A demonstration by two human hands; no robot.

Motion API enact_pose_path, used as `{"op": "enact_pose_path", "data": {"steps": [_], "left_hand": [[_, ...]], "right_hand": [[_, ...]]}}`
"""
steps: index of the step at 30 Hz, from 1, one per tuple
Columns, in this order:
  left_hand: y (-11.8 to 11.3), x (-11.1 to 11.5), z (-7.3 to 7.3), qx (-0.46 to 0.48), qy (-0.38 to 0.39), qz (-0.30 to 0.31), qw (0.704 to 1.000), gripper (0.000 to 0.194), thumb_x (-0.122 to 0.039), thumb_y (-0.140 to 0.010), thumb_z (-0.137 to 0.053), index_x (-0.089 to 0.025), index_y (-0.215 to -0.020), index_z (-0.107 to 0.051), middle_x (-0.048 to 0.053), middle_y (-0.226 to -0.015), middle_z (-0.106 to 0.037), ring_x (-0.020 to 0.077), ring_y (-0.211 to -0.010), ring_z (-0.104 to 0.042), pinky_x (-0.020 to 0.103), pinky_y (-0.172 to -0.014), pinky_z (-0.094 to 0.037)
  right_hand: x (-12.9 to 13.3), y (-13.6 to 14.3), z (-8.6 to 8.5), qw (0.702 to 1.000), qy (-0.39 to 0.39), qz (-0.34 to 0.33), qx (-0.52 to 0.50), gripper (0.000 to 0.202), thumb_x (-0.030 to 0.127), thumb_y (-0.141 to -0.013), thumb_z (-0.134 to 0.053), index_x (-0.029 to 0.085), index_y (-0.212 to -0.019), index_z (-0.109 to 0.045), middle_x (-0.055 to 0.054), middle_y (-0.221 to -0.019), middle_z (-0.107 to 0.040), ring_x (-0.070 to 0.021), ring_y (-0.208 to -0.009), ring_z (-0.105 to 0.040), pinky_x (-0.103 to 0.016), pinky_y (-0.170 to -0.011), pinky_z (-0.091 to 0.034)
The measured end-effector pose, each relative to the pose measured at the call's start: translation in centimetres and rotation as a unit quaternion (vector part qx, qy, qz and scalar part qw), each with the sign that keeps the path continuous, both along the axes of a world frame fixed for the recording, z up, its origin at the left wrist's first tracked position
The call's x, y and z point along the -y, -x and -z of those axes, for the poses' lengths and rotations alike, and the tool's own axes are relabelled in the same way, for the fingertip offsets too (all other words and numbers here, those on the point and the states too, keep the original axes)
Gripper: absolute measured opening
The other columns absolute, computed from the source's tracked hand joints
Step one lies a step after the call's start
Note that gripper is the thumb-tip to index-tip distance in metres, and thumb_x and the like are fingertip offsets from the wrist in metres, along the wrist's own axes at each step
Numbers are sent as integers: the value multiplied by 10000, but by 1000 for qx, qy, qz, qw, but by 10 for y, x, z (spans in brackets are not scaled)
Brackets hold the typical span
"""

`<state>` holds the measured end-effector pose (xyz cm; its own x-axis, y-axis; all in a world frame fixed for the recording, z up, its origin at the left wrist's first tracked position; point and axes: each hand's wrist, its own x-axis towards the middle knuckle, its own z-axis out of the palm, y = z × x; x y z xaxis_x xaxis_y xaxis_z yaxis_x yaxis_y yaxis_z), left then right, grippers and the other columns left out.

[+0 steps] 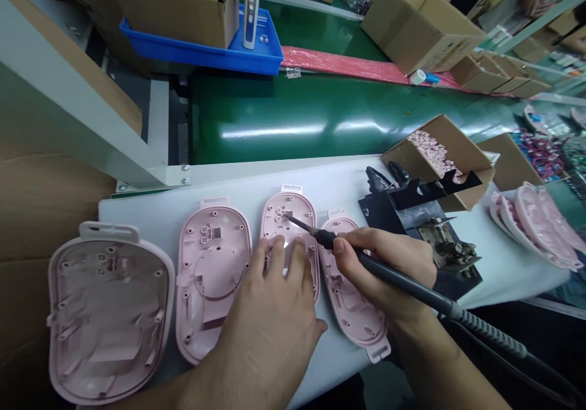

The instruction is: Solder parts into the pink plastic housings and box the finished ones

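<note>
In the head view, my right hand [384,263] grips a soldering iron [366,260] with a dark handle. Its thin tip meets the small posts near the top of a pink plastic shell [297,205]. My left hand [274,312] lies over that shell, fingers stretched out and resting on it, hiding its lower part. To the left lie another pink shell [215,276] and a deeper pink shell [110,312]. A further pink shell [352,300] sits tilted under my right hand, which partly covers it. All show their inner sides.
Right of my hands stands a black stand with a metal mechanism [451,245]. Behind it, a cardboard box [458,147] holds small pink parts. Stacked pink shells [535,224] lie far right. A green conveyor [297,123] runs behind the white table [229,181]; a metal post [91,86] rises left.
</note>
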<state>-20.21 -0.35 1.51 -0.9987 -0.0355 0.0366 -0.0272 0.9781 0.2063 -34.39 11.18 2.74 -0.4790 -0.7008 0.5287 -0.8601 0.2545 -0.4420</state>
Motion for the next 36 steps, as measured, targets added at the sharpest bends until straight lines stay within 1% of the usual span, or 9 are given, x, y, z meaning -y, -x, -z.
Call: {"op": "enact_pose_path", "data": {"steps": [5,13,18,23,25,27,29,32,36], "left_hand": [[0,1,0,16,-5,7,1000,831,-588,-832,-692,-64,-1454,-523,210,-1478,-498,428,-1347,-451,604,-1142,-377],[0,2,-5,86,6,29,996,817,-564,-908,-592,-53,-1523,-423,210,-1539,-421,465,-1401,-360,638,-1171,-311],[-2,1,-9,50,20,20,998,718,-563,-926,-567,-64,-1442,-549,199,-1485,-483,429,-1347,-426,591,-1152,-351],[-4,0,-29,89,37,28,995,618,-567,-977,-485,-97,-1345,-648,185,-1411,-548,407,-1326,-453,585,-1168,-320],[-18,0,-41,53,18,12,998,646,-598,-984,-457,-94,-1344,-642,171,-1347,-593,378,-1299,-478,567,-1181,-313],[-41,3,-48,-5,-17,-22,1000,636,-606,-981,-466,-99,-1320,-646,133,-1264,-638,319,-1236,-522,520,-1182,-339],[-69,9,-45,-30,-34,-74,996,640,-612,-944,-545,-103,-1320,-635,120,-1312,-620,306,-1265,-507,505,-1194,-337],[-103,19,-25,-29,-14,-140,990,782,-644,-858,-647,-86,-1401,-574,151,-1501,-485,357,-1438,-347,531,-1246,-240],[-117,23,-2,-30,-22,-149,988,737,-678,-904,-540,-158,-1426,-561,111,-1540,-451,344,-1479,-291,551,-1266,-158]], "right_hand": [[-1,0,-5,999,-22,-41,1,70,156,-875,-706,159,-844,-644,22,-723,-680,-53,-588,-631,-156,-593,-496],[2,-3,-7,999,-27,-32,30,79,152,-878,-689,168,-817,-642,25,-713,-678,-72,-578,-631,-177,-563,-495],[-4,-1,0,1000,-12,-26,1,94,173,-874,-703,174,-786,-668,26,-693,-683,-80,-555,-632,-179,-532,-468],[-12,-5,-1,999,47,16,-18,64,241,-854,-746,192,-828,-715,18,-695,-689,-104,-559,-637,-198,-526,-475],[-6,-15,-7,992,113,49,41,94,279,-858,-750,195,-892,-725,10,-719,-695,-120,-591,-652,-216,-557,-502],[8,-30,-13,985,125,32,116,129,304,-866,-747,183,-902,-721,3,-712,-693,-133,-595,-659,-231,-553,-506],[27,-45,-17,986,81,-30,139,135,292,-869,-735,166,-830,-709,9,-646,-670,-120,-544,-632,-217,-508,-467],[53,-60,-17,989,37,-92,106,173,244,-875,-696,150,-731,-679,19,-591,-640,-79,-500,-575,-190,-481,-407],[67,-66,-11,994,36,-76,63,189,222,-883,-662,143,-712,-664,19,-582,-622,-62,-489,-523,-187,-496,-395]]}}
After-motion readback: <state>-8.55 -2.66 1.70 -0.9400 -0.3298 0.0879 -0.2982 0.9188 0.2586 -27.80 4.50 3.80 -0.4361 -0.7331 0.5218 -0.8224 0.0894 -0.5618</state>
